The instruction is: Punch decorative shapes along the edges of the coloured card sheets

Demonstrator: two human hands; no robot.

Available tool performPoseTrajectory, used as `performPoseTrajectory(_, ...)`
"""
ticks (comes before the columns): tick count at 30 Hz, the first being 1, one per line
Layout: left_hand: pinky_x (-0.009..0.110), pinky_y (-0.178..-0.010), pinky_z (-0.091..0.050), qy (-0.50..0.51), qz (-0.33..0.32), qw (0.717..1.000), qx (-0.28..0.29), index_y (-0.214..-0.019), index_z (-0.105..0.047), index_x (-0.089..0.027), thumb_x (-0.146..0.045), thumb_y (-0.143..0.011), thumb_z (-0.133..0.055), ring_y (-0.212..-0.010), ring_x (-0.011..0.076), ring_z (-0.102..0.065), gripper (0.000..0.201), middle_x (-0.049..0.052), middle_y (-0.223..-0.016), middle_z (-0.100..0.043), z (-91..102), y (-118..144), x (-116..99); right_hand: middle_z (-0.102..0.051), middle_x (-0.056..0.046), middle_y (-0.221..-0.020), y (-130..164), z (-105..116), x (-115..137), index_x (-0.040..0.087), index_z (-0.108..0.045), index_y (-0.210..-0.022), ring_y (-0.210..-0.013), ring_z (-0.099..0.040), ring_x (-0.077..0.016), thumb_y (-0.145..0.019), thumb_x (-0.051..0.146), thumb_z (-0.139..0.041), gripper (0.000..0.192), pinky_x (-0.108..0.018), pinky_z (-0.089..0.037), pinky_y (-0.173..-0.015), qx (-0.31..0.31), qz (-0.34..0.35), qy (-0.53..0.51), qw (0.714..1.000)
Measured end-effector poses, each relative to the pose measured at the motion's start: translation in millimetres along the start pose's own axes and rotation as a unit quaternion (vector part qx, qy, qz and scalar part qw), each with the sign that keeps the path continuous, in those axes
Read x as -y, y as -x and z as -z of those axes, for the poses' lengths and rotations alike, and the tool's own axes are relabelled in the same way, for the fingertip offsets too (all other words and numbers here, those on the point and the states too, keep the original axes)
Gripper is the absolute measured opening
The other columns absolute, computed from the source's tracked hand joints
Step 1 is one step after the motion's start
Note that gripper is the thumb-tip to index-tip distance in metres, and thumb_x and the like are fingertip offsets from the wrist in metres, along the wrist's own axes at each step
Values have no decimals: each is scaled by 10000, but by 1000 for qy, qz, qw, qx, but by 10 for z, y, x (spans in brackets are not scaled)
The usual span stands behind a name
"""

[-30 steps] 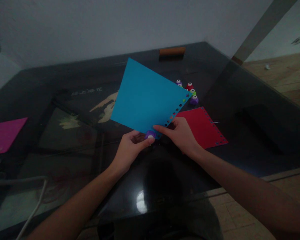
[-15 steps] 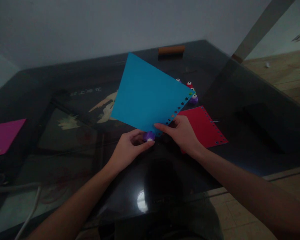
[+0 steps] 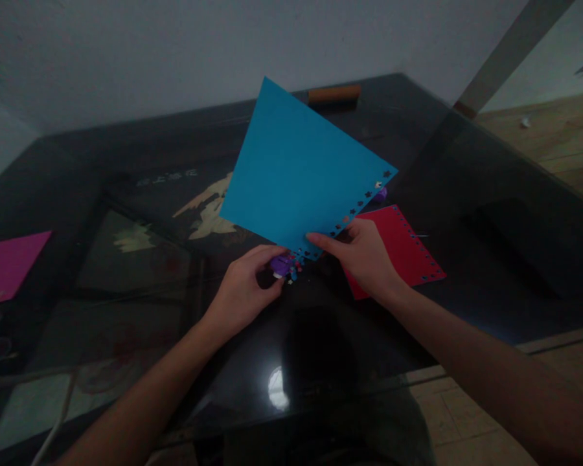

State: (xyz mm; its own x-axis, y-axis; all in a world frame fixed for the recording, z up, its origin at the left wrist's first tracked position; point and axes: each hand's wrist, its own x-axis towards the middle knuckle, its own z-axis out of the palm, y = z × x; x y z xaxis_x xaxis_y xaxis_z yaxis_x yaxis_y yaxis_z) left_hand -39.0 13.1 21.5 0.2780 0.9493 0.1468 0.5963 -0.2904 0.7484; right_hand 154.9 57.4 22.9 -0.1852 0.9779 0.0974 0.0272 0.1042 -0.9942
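Observation:
My right hand [image 3: 359, 249] pinches the lower edge of a blue sheet of paper [image 3: 301, 168], which is held tilted above the dark table. Star-shaped holes run along the sheet's lower right edge. My left hand [image 3: 245, 278] grips a small purple craft punch [image 3: 280, 265] between thumb and fingers, just below the sheet's bottom corner. Small punched paper bits [image 3: 295, 268] lie beside the punch. Partly under my right hand rests a red sheet of paper [image 3: 401, 252] with holes along its right edge.
A pink sheet [image 3: 12, 265] lies at the table's left. Behind the blue sheet's right corner shows another purple punch [image 3: 381, 194]. A brown roll [image 3: 334, 95] sits at the back edge, and a dark flat object [image 3: 515, 246] lies to the right. A pale cable [image 3: 61, 414] crosses the front left.
The blue sheet has moved up and to the right, away from the punch. My left hand has drawn slightly left with the punch, and paper bits now show beside it.

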Motion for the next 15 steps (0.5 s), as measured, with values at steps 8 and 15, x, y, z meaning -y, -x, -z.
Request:
performPoseTrajectory(8,341,-907,-485,-59,-31,998,2,-1096,-609,-142,-61,-726,-536,-989,201,-616,386,81,-1080,-651,11,-16,-21,-720,-25,-788,13,8,48,183,-691,-732,-737,-645,-198,-696,362,-737,189,-338,-504,-715,-5,-2,12,1000)
performPoseTrajectory(15,395,-906,-487,-143,-85,986,-21,-1099,-607,-117,-22,-736,-496,-1021,231,-589,391,115,-1096,-637,3,2,21,-722,-25,-788,11,11,59,185,-693,-733,-736,-640,-196,-704,369,-730,189,-340,-503,-715,-4,4,26,1000)
